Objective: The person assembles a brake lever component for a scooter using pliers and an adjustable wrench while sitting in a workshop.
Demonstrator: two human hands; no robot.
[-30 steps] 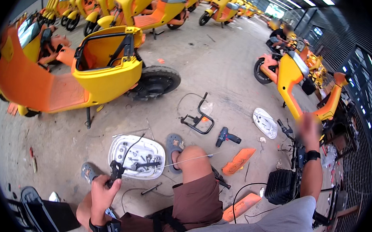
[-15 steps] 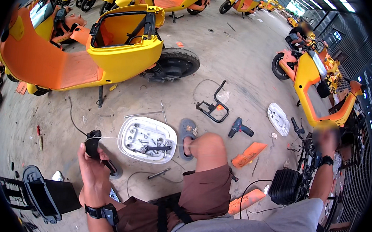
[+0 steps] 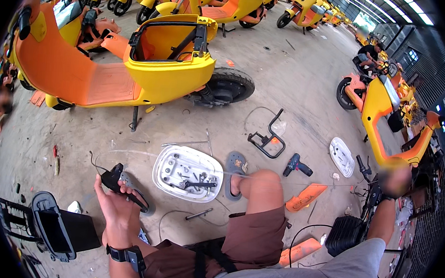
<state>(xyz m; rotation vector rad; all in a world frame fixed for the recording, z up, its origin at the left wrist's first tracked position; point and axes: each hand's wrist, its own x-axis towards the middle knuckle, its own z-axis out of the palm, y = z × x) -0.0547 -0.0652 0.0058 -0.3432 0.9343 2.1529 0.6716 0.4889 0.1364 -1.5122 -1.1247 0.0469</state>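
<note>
Shifted left, farther from the white tray [image 3: 200, 162], over the past second in the head view: gripping a black lever-like part [image 3: 110, 178] in the left hand [image 3: 117, 204], near a grey clog [image 3: 140, 190]. Impossible to tell the grip of the blurred right hand [image 3: 396, 178].

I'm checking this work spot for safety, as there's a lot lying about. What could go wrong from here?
1. The white tray of loose metal parts sits close to the right shoe; a shifting foot might knock it and scatter them.
2. The drill lies on the open floor, where someone might kick or trip over it.
3. The black part in the left hand could slip and drop.
</note>
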